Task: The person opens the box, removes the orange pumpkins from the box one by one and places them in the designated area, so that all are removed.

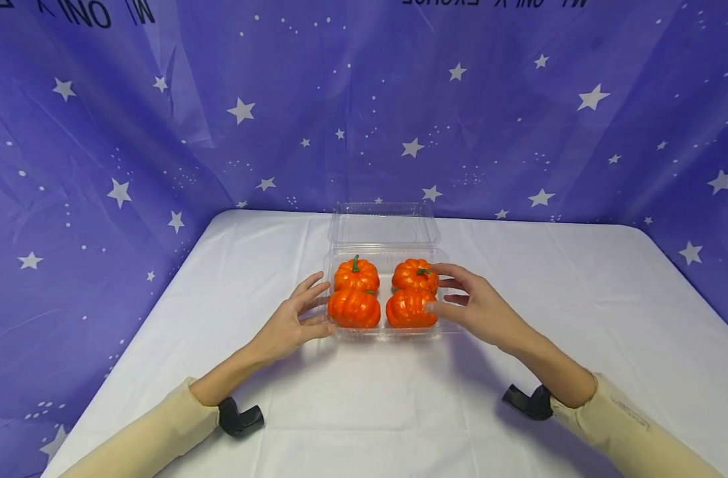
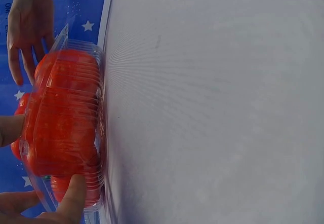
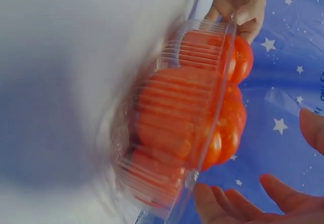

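A clear plastic clamshell box (image 1: 383, 332) stands on the table with its lid (image 1: 384, 229) folded back. Several small orange pumpkins sit in it in two rows, among them a front left pumpkin (image 1: 354, 309), a front right pumpkin (image 1: 408, 309) and a back left pumpkin (image 1: 356, 273) with a green stem. My left hand (image 1: 286, 325) is at the box's left side, fingers loosely spread; in the left wrist view a fingertip (image 2: 76, 188) lies against the ribbed wall. On the right, my right hand (image 1: 486, 312) has its relaxed fingers by the rim, overlapping the right-hand pumpkins.
The box is on a white cloth-covered table (image 1: 364, 411). Behind it hangs a purple-blue curtain (image 1: 364, 133) with white stars. Black wrist mounts (image 1: 239, 418) jut from both sleeves, low over the cloth.
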`<state>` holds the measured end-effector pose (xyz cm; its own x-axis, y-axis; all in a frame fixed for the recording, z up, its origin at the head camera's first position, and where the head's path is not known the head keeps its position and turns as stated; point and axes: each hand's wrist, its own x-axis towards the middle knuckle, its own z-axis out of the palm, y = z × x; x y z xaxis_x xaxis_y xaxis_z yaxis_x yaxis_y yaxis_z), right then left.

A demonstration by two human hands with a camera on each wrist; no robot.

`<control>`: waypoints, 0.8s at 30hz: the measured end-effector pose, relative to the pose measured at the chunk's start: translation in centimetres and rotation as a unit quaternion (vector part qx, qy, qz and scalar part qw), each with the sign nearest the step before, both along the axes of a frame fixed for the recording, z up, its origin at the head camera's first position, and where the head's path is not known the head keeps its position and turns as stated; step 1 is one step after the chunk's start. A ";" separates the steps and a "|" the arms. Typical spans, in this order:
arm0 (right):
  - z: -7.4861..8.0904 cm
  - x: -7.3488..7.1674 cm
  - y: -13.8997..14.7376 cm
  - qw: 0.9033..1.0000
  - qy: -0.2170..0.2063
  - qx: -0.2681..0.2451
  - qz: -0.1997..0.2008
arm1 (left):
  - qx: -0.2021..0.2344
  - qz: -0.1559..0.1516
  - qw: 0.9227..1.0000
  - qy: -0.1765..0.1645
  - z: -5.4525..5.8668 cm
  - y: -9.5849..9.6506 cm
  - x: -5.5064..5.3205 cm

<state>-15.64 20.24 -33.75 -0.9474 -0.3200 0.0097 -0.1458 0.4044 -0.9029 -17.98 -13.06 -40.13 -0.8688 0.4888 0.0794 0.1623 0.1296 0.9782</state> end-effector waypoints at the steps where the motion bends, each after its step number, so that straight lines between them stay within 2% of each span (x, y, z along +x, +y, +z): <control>1: -0.1 -0.1 -0.2 1.000 0.000 0.000 0.005 | 0.000 0.000 1.000 -0.001 0.0 0.0 0.0; 7: -0.4 -0.7 -1.0 0.999 0.007 0.018 0.029 | -0.002 -0.002 1.000 -0.001 -0.1 0.1 0.0; 15: -0.7 -1.5 -1.8 0.996 0.026 0.074 0.048 | -0.007 0.000 1.000 0.001 -0.1 0.0 -0.1; 24: -1.4 -1.4 -2.4 0.991 0.045 0.123 0.038 | -0.004 -0.001 1.000 0.004 -0.1 -0.1 0.0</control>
